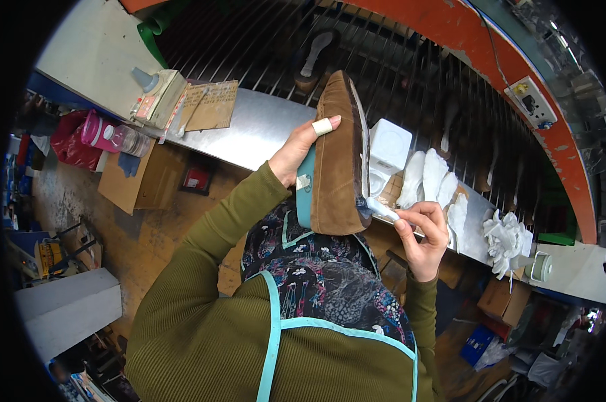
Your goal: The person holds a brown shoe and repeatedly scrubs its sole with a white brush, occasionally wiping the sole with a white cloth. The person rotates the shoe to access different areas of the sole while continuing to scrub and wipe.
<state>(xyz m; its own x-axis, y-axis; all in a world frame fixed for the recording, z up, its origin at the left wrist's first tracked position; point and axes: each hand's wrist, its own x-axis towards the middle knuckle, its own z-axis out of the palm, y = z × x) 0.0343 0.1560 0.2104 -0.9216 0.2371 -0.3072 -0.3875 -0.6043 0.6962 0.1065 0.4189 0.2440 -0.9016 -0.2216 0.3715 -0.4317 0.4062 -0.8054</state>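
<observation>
My left hand grips a brown suede shoe upper with a teal shoe last inside it. The shoe is turned on its side, toe end away from me, its bottom edge facing right. Tape wraps my left thumb and one finger. In my right hand, thumb and fingertips pinch a small whitish-blue swab or brush. Its tip touches the dark lower edge of the shoe at the near end. What lies behind the shoe is hidden.
A metal ledge runs before a conveyor of rods carrying a dark shoe. On the ledge are a white container, white pads, crumpled white gloves and cardboard. A cardboard box stands at left.
</observation>
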